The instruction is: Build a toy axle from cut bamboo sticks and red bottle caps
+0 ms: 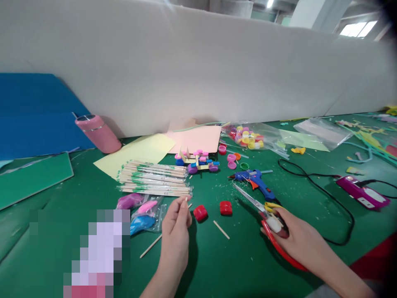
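Observation:
My left hand (176, 221) pinches a short wooden stick piece (186, 199) between thumb and fingers, just above the green table mat (223, 265). My right hand (297, 238) grips red-handled scissors (263, 213) whose blades point up-left toward a blue glue gun (256, 181). Two red bottle caps (200, 212) (226, 207) lie between my hands. Two loose sticks (221, 229) (151, 246) rest on the mat near my left hand.
A bundle of wrapped chopsticks (155, 184) lies ahead, with a small cap-wheeled stick car (198, 161) behind it. A bag of coloured caps (248, 137), paper sheets (139, 155), a pink bottle (97, 133), a bag of balloons (142, 213) and a purple device (362, 194) with its cord surround them.

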Tool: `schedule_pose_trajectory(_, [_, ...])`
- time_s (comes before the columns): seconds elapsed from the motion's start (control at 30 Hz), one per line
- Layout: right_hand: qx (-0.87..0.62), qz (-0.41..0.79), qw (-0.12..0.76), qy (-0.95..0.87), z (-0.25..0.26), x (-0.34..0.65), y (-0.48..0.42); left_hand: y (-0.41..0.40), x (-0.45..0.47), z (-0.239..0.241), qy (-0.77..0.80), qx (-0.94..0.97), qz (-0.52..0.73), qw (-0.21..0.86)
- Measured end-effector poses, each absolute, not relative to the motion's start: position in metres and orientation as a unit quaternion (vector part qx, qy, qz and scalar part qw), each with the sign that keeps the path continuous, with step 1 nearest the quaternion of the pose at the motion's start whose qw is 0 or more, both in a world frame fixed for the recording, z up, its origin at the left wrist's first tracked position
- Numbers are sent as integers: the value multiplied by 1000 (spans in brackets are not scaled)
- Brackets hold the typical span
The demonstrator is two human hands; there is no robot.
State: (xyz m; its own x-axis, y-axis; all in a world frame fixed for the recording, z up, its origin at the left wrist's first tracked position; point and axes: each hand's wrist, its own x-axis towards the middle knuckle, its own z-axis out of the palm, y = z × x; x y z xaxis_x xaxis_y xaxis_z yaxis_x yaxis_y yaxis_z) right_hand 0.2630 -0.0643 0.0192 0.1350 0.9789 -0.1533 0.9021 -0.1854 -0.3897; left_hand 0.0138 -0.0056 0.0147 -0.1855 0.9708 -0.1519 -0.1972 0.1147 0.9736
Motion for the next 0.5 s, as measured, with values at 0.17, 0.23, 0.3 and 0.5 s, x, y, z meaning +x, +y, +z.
schedule_pose_trajectory(0.17, [-748,106,67,-651,1,289,-72,-2,14,12,497,316,592,550])
schedule_pose_trajectory(0.23, [-737,92,72,-666,-1,294,-75,-1,15,15,489,309,601,551])
schedule_pose_trajectory(0.3, [-727,72,88,-677,3,294,-76,-1,16,18,481,304,608,553])
schedule_pose_trajectory(0.5, [-676,100,187,-706,25,249,-65,-10,22,26,467,299,591,586])
